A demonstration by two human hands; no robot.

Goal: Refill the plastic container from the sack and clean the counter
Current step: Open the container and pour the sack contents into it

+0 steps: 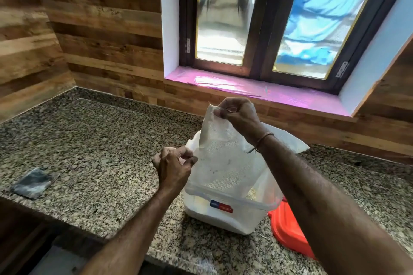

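Head view, one frame. Speckled granite counter (93, 140) fills the lower and left frame; wood-panel wall behind it, window (268, 18) at upper right above a pink sill (257, 91).

Translucent plastic container (225, 212) stands on the counter at lower centre, lid off, with a red-and-blue label on its near wall. White contents visible through the wall, lower part.

White woven sack (223, 163) is held upside down over the container, its lower end inside the container's mouth.

Right hand (239, 114), centre frame, closed, pinching the sack's upper corner; thread band at the wrist. Left hand (174, 165), lower and to the left, fingers curled closed on the sack's left edge.

Red lid (288, 232) lies flat on the counter just right of the container, partly hidden by the right forearm.

Dark grey cloth (31, 183) lies at the left edge of the counter, well apart from the container.
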